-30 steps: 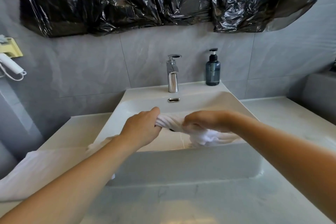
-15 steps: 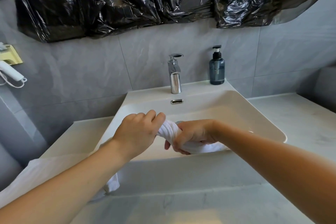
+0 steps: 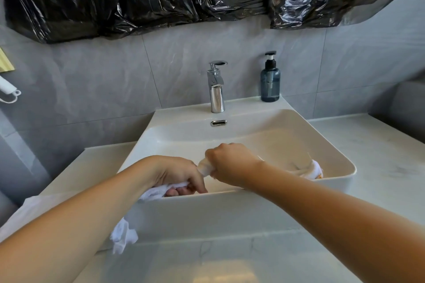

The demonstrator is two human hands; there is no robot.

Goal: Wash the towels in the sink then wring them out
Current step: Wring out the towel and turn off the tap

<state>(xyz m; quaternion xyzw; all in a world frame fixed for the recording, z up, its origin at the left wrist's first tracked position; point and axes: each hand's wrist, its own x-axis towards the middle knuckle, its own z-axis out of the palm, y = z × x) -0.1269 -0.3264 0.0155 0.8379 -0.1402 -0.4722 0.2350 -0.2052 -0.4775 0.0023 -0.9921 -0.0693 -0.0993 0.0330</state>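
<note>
Two hands, left (image 3: 177, 173), right (image 3: 232, 164), grip one towel (image 3: 205, 167) over one sink (image 3: 253, 135)

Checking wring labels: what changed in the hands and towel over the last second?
Both hands kept their hold on the twisted white towel. The left hand rolled over and dropped toward the sink's front rim, fingers now underneath; the right hand turned knuckles-up, tightening the twist. Towel ends trail left over the rim and right inside the basin. Faucet and soap bottle look unchanged, no water running.
</note>
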